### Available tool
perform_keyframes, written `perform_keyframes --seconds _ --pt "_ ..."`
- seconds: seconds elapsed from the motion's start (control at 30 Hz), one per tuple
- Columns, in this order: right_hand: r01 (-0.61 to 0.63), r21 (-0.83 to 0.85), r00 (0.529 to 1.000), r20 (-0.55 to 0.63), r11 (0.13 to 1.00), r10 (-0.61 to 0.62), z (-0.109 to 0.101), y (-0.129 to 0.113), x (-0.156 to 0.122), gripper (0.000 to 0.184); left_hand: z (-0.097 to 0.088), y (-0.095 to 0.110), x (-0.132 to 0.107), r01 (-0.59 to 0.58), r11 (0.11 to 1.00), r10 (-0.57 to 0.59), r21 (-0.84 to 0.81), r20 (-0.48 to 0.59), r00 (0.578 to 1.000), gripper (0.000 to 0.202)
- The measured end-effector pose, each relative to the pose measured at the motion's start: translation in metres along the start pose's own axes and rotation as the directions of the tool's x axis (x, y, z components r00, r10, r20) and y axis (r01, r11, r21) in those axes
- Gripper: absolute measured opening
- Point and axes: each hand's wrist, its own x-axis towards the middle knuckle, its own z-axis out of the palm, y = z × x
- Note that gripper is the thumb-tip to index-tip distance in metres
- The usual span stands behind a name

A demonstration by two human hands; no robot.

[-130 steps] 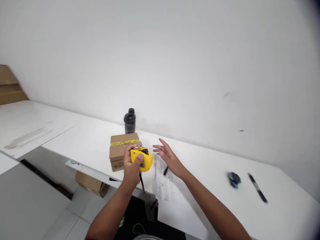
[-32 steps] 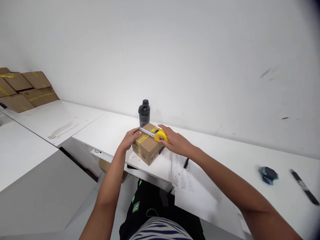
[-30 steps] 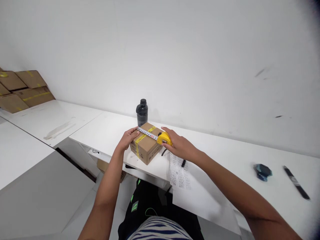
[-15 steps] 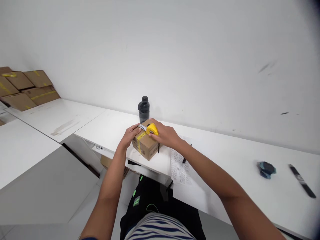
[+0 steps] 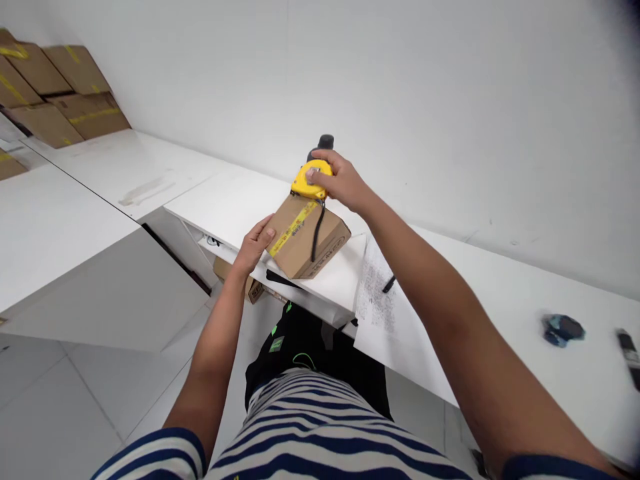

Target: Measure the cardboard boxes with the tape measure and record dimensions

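Note:
A small cardboard box (image 5: 310, 240) with yellow tape across its top is tilted above the near edge of the white desk. Its left side is gripped by my left hand (image 5: 256, 245), thumb on the top face. My right hand (image 5: 343, 180) is closed around a yellow tape measure (image 5: 303, 181) at the box's far end. From the tape measure a black wrist strap (image 5: 317, 233) hangs across the box. I cannot see any blade drawn out. A dark bottle (image 5: 326, 141) stands behind, mostly hidden by the tape measure and my right hand.
Printed sheets (image 5: 375, 300) with a black pen (image 5: 389, 284) lie right of the box. Farther right are a dark bluish bundle (image 5: 563, 329) and a black marker-like object (image 5: 629, 357). Several taped cartons (image 5: 75, 87) are stacked at the far left. A gap separates the left desks.
The box has turned and tipped up towards me. My right hand has moved the tape measure to its far end, and the short printed blade is no longer visible. The view has tilted down.

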Motion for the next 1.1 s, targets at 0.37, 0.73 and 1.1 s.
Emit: perform_keyframes --seconds 0.37,0.73,1.1 --pt "-0.056 0.227 0.993 0.115 0.972 0.03 0.079 -0.017 -0.017 0.054 -0.015 -0.008 -0.021 0.094 0.916 0.108 0.389 -0.466 0.878 0.043" --pt "0.278 -0.418 0.959 0.179 0.865 -0.221 0.081 -0.048 -0.015 0.045 0.013 0.046 -0.037 0.179 0.974 -0.202 -0.141 -0.166 0.965 0.059" --pt "0.438 -0.73 0.897 0.398 0.525 -0.195 0.058 -0.051 -0.014 0.042 0.021 0.042 -0.015 0.164 0.966 -0.164 -0.201 0.016 0.986 0.058"
